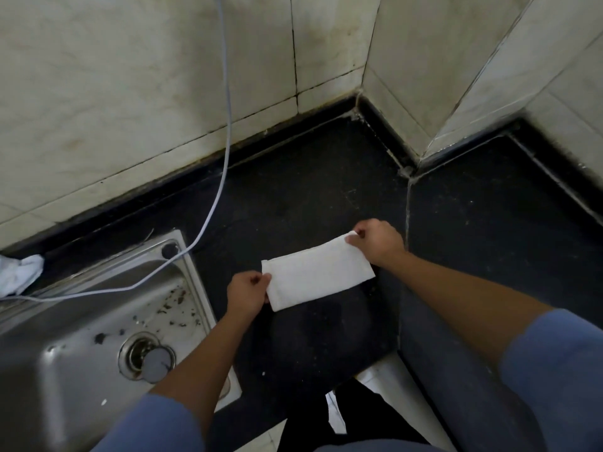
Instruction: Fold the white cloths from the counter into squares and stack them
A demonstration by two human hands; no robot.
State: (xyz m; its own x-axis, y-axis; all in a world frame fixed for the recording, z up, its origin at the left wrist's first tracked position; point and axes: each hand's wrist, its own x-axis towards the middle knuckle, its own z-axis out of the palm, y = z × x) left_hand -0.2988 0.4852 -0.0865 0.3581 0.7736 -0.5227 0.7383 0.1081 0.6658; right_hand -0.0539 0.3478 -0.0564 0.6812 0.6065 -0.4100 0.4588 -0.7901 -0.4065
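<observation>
A white cloth (318, 275), folded into a long rectangle, lies on the black counter (310, 197) in the middle of the view. My left hand (248, 293) pinches its left end between thumb and fingers. At the cloth's far right corner, my right hand (380, 243) pinches the fabric. Another crumpled white cloth (19, 272) lies at the far left, behind the sink.
A steel sink (81, 321) with a drain and some debris sits at the left. A thin white cable (225, 109) hangs down the tiled wall (130, 93) and runs across the sink rim. A tiled corner pillar (440, 76) juts out at the back right.
</observation>
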